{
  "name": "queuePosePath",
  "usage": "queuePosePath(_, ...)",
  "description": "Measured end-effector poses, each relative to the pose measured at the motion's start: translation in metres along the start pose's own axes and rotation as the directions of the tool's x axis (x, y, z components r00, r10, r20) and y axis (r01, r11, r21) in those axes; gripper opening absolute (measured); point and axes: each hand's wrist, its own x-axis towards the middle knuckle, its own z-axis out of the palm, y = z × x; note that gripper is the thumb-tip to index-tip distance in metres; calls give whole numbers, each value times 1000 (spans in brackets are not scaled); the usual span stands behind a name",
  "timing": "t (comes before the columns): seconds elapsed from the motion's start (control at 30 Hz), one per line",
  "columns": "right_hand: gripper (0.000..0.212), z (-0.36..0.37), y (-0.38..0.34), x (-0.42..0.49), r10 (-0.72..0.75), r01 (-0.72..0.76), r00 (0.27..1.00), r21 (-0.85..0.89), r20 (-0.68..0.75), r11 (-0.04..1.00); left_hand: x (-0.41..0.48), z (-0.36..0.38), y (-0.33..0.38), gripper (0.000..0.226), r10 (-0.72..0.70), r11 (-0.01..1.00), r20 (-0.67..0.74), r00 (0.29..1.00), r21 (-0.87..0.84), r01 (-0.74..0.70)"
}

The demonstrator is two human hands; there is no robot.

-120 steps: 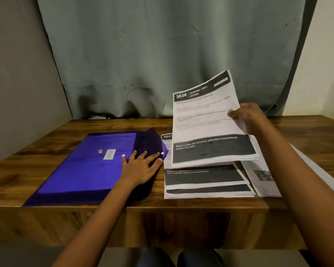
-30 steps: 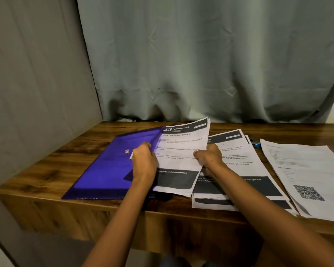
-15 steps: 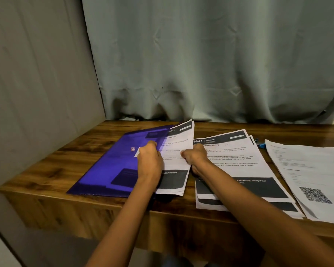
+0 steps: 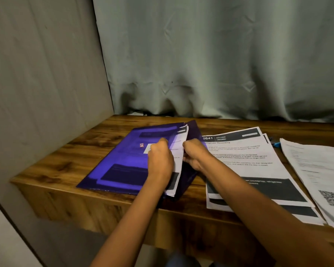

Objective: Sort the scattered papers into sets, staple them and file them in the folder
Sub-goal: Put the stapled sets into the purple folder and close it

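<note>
wooden desk (image 4: 66, 162): left hand (image 4: 159, 160) curled on folder (image 4: 123, 160), right hand (image 4: 196, 154) on papers (image 4: 178, 151)

A wooden table (image 4: 108, 147) with a dark brown grain lies across the lower middle of the frame. Behind it a grey-green curtain (image 4: 220, 54) hangs in folds over the upper right part, and a plain grey wall (image 4: 42, 74) stands at the upper left.

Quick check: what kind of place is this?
Likely a home study corner: a wooden desk against a grey curtain and plain wall, with a purple folder and printed papers on it.
</note>
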Motion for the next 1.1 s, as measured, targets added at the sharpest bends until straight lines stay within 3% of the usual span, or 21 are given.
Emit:
queuePosePath(0.13, 29, 20, 4, 4, 39, -39, 999, 268, 5, 963, 0, -2, 2, 27, 12, 1000, 1, 1000, -23, -12)
queuePosePath(0.37, 35, 39, 5, 9, 135, -132, 990, 477, 28, 869, 1, -4, 6, 28, -2, 999, 11, 1000, -50, 3)
queuePosePath(0.53, 36, 31, 3, 14, 134, -122, 991, 424, 0, 898, 1, -2, 2, 27, -5, 1000, 15, 1000, -19, 5)
queuePosePath(0.67, 21, 21, 2, 11, 173, -181, 982, 121, 68, 976, 0, 1, 0, 26, 4, 1000, 16, 1000, -12, -4)
queuePosePath(0.77, 16, 21, 4, 13, 154, -154, 988, -8, 23, 988, 0, 1, 1, 28, 11, 1000, 7, 1000, 19, -11)
queuePosePath(0.97, 23, 26, 10, 23, 110, -108, 989, 34, -101, 994, 3, 4, -2, 27, 27, 999, -1, 1000, 36, -26)
queuePosePath(1.1, 29, 27, 11, 25, 108, -100, 988, 72, -108, 992, 1, 6, -3, 27, 30, 999, 0, 1000, 23, -30)
